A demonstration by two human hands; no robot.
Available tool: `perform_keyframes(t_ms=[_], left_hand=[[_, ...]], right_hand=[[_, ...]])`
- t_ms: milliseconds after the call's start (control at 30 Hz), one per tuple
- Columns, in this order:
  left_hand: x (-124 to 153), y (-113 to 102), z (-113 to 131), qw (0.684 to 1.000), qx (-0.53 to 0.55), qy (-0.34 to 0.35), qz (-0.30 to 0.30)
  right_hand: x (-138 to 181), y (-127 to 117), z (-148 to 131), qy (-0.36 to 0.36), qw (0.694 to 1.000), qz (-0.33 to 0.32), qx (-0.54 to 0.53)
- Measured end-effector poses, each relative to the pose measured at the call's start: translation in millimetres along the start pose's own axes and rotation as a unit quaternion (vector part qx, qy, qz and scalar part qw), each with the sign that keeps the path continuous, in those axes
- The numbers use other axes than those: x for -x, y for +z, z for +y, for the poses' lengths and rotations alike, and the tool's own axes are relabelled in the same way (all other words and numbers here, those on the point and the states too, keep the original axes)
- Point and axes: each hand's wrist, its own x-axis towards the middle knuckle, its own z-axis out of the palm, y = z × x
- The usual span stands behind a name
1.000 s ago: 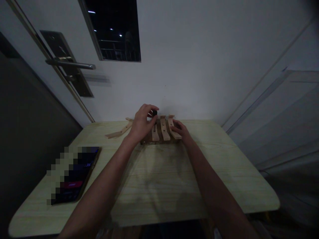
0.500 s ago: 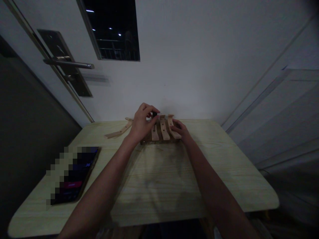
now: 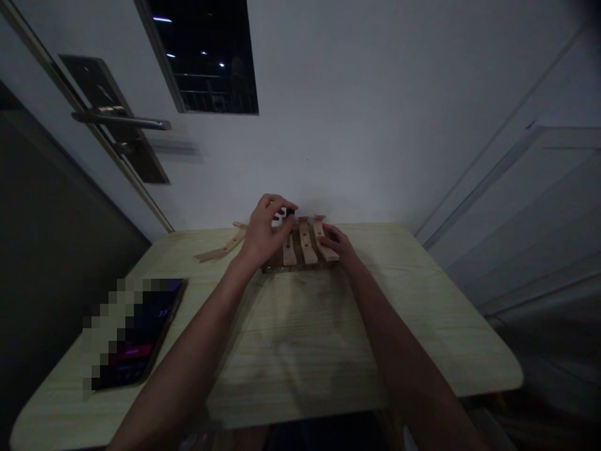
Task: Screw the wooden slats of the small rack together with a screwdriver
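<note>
A small wooden rack point(image 3: 307, 247) of pale slats on a darker base lies at the far side of the table point(image 3: 291, 338). My left hand point(image 3: 265, 230) is over its left end, fingers pinched round a small dark tool point(image 3: 290, 216) held upright on the leftmost slat. My right hand point(image 3: 339, 244) rests against the rack's right side, fingers curled onto the rightmost slat. One loose curved wooden slat point(image 3: 220, 245) lies to the left of the rack.
A phone point(image 3: 136, 332) with a lit screen lies near the table's left front edge. A white wall stands right behind the table, with a door and its metal handle point(image 3: 119, 119) to the left and a dark window point(image 3: 206, 56) above.
Both hands stay on the rack. The view has drifted slightly, and my left fingers shifted a little on the dark tool.
</note>
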Motion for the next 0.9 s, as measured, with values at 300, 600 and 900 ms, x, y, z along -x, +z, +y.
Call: perform_keyframes(t_ms=[300,600,900], left_hand=[[-0.1,0.4,-3.2,1.0,0.008,-0.002,-0.011],[-0.2,-1.2,0.8,0.999,0.01,0.018,-0.036],[-1.5,0.3,-0.3,1.0,-0.012,-0.02,-0.003]], right_hand=[[-1.6,0.9,5.2,-0.015,1.0,0.006,-0.004],[-4.3,-0.6,9.1,-0.009,1.0,0.012,-0.01],[-4.4,-1.3,8.7,-0.001,1.0,0.008,-0.005]])
